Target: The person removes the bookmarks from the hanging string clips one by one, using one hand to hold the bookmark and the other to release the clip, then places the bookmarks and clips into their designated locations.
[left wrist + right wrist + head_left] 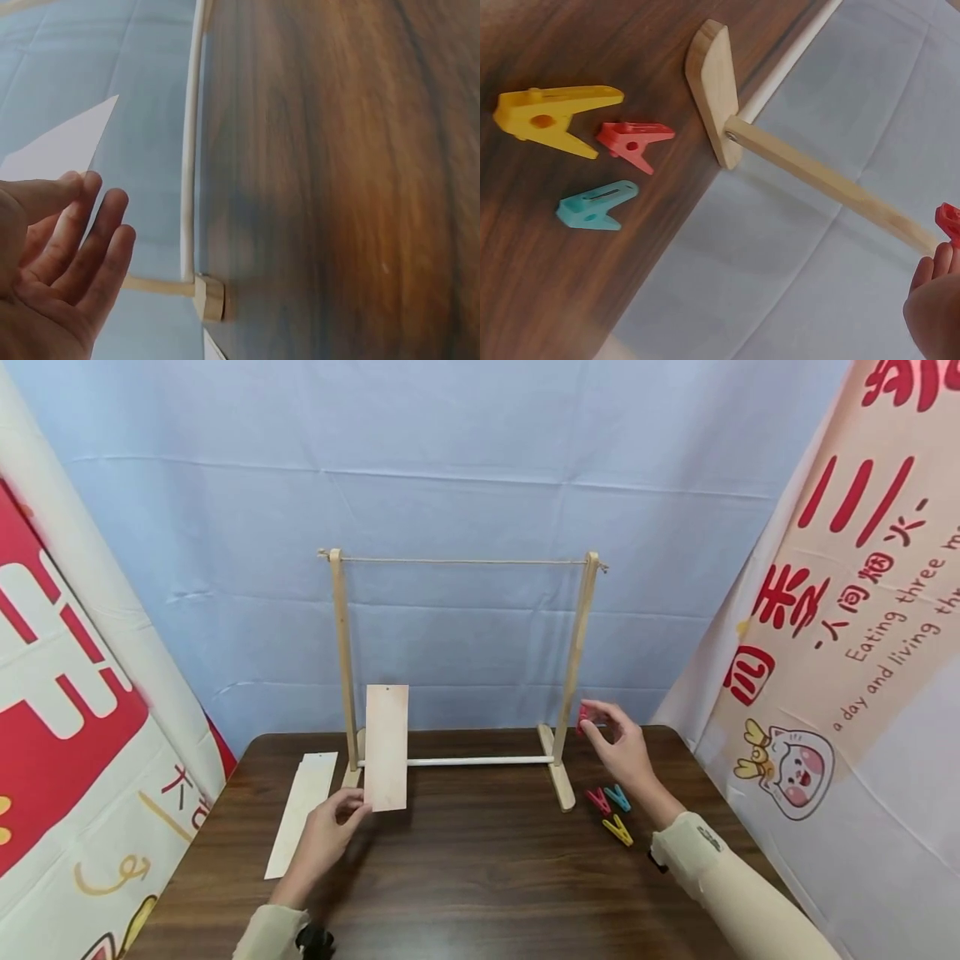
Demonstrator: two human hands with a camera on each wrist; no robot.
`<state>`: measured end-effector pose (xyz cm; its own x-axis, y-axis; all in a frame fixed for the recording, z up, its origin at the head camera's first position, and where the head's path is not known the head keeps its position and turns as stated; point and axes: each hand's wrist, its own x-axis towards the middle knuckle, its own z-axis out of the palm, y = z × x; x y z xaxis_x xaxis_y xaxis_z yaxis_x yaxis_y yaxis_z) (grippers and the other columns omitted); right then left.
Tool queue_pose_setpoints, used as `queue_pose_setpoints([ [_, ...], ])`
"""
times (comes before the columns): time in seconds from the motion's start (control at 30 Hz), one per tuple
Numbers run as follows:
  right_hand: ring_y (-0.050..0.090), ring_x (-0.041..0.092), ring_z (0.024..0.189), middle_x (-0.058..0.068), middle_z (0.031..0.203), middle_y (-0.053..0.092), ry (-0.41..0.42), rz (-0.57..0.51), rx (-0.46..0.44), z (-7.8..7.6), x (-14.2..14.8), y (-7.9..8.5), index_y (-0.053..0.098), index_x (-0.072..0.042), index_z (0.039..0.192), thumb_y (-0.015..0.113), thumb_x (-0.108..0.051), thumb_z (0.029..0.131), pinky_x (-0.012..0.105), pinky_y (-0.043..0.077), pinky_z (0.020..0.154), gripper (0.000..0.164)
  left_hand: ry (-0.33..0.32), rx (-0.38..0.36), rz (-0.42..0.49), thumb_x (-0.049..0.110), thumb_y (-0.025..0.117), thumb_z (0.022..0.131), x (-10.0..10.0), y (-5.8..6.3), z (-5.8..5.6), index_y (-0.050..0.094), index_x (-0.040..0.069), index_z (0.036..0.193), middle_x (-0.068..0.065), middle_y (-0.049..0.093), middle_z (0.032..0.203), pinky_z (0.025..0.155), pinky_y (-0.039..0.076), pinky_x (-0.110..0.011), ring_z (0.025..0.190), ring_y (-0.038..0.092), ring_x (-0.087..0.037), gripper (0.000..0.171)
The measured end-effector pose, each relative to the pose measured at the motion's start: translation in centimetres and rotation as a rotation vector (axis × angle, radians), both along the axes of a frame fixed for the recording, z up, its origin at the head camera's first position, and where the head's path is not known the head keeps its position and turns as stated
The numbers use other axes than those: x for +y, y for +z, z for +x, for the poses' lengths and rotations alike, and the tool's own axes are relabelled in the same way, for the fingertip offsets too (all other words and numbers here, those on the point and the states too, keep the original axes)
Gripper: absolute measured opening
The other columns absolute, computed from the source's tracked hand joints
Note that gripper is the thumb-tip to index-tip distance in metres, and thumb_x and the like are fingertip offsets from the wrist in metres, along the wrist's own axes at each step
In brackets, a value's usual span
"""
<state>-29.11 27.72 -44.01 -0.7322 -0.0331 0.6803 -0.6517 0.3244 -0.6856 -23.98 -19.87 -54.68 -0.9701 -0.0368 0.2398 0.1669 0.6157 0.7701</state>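
Observation:
My left hand (pixel 328 831) pinches a pale rectangular card (pixel 387 747) by its lower left edge, between thumb and fingertips. The card stands upright in the air, with a small hole near its top. In the left wrist view, only part of the card (pixel 64 142) shows beyond the left fingers. My right hand (pixel 618 743) holds a red clothespin (pixel 582 718) at its fingertips, near the right post of the wooden stand (pixel 576 652). At the right wrist view's edge, that red clothespin (pixel 949 219) shows above the fingers. A string (pixel 465 561) runs between the stand's post tops.
More pale cards (pixel 302 818) lie on the brown table (pixel 465 877) at the left. On the right lie a yellow clothespin (pixel 551 120), a red one and a blue one (pixel 596 206). A white rod (pixel 480 761) joins the stand's feet. Behind hangs a light blue cloth (pixel 465 460).

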Motion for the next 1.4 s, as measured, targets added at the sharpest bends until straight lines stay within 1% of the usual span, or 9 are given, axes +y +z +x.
queue_pose_setpoints([
  [0.13,0.064,0.024,0.101,0.034,0.113,0.066,-0.008,0.004,-0.002,0.1,0.5,-0.6,0.067,0.014,0.131,0.068,0.016,0.097,0.015,0.051,0.09,0.034,0.01,-0.01,-0.019,0.017,0.079,0.101,-0.7,-0.1,0.5,0.076,0.011,0.119,0.0,0.079,0.099,0.088,0.059,-0.038,0.097,0.073,-0.019,0.019],
  [0.4,0.064,0.015,0.103,0.028,0.115,0.067,-0.027,0.013,-0.012,-1.4,2.4,-3.5,0.068,0.006,0.135,0.07,0.015,0.097,0.014,0.05,0.091,0.039,0.03,0.046,-0.046,0.015,0.08,0.099,-2.3,0.0,1.3,0.076,0.007,0.119,-0.001,0.08,0.096,0.083,0.059,-0.037,0.092,0.073,-0.02,0.021],
  [0.5,0.063,0.014,0.103,0.026,0.116,0.068,-0.033,0.016,-0.025,-1.4,2.9,-4.1,0.069,0.004,0.135,0.072,0.014,0.096,0.013,0.05,0.091,0.04,0.038,0.034,-0.056,0.013,0.08,0.099,-2.8,-0.1,1.7,0.077,0.007,0.117,-0.001,0.08,0.095,0.084,0.06,-0.036,0.092,0.073,-0.02,0.019],
  [0.67,0.063,0.017,0.102,0.028,0.114,0.067,-0.043,0.023,-0.027,-0.8,3.1,-4.3,0.068,0.007,0.133,0.071,0.014,0.096,0.013,0.05,0.091,0.038,0.04,-0.034,-0.066,0.015,0.079,0.1,-3.5,-0.3,2.3,0.077,0.01,0.117,0.0,0.08,0.096,0.087,0.059,-0.039,0.095,0.074,-0.021,0.018],
  [0.87,0.064,0.022,0.097,0.036,0.11,0.066,-0.032,0.011,-0.023,0.9,2.6,-2.9,0.066,0.015,0.13,0.069,0.017,0.096,0.012,0.051,0.086,0.034,0.061,-0.078,-0.077,0.016,0.078,0.101,-4.5,-0.2,3.0,0.076,0.009,0.119,-0.003,0.081,0.1,0.086,0.057,-0.039,0.095,0.074,-0.022,0.019],
  [0.93,0.064,0.022,0.096,0.036,0.109,0.065,-0.03,-0.003,-0.026,1.3,2.6,-2.8,0.066,0.016,0.129,0.069,0.018,0.095,0.012,0.052,0.085,0.034,0.062,-0.085,-0.082,0.016,0.078,0.101,-4.8,-0.2,3.3,0.076,0.009,0.12,-0.004,0.081,0.101,0.086,0.057,-0.04,0.095,0.074,-0.022,0.02],
  [1.03,0.064,0.02,0.096,0.036,0.108,0.066,-0.037,-0.007,-0.021,1.3,3.0,-3.5,0.066,0.017,0.129,0.069,0.019,0.094,0.012,0.052,0.085,0.035,0.062,-0.098,-0.09,0.016,0.079,0.101,-5.3,-0.4,3.7,0.076,0.009,0.12,-0.003,0.08,0.101,0.087,0.056,-0.04,0.095,0.074,-0.021,0.021],
  [1.23,0.064,0.013,0.096,0.03,0.108,0.069,-0.099,0.04,-0.032,0.5,4.5,-5.8,0.069,0.01,0.13,0.073,0.016,0.094,0.01,0.049,0.083,0.037,0.057,-0.117,-0.103,0.017,0.079,0.1,-6.1,-0.8,4.3,0.076,0.009,0.12,0.0,0.08,0.097,0.086,0.055,-0.037,0.09,0.073,-0.015,0.022],
  [1.4,0.065,0.011,0.097,0.025,0.11,0.072,-0.111,0.062,-0.048,0.7,5.3,-6.5,0.071,0.005,0.131,0.076,0.012,0.094,0.011,0.05,0.084,0.038,0.073,-0.099,-0.124,0.018,0.08,0.1,-7.0,-0.8,4.7,0.075,0.008,0.122,0.0,0.081,0.097,0.085,0.055,-0.037,0.088,0.073,-0.012,0.024],
])
